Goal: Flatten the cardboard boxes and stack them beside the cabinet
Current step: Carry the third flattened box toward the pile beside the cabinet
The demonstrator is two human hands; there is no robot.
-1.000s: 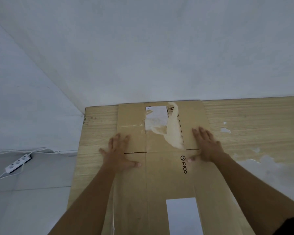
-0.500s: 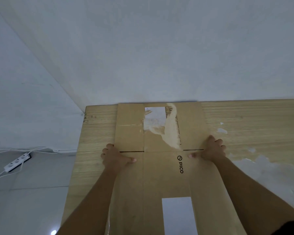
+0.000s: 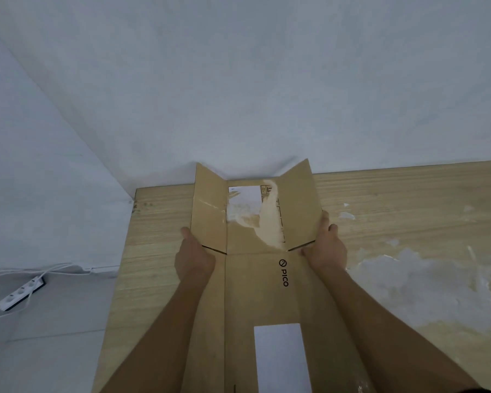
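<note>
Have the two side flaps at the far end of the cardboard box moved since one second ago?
Yes. The left flap and right flap lay flat on the wooden surface before; now both tilt upward, lifted by the left hand and right hand.

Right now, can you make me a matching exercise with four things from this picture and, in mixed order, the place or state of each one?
Things:
1. cardboard box
2. power strip
3. left hand
4. right hand

Places or states:
A. on the grey floor, left of the wooden surface
B. at the box's right edge
C. lying on the wooden surface, far side flaps raised
D. at the box's left edge

Pairs: 1-C, 2-A, 3-D, 4-B
</note>
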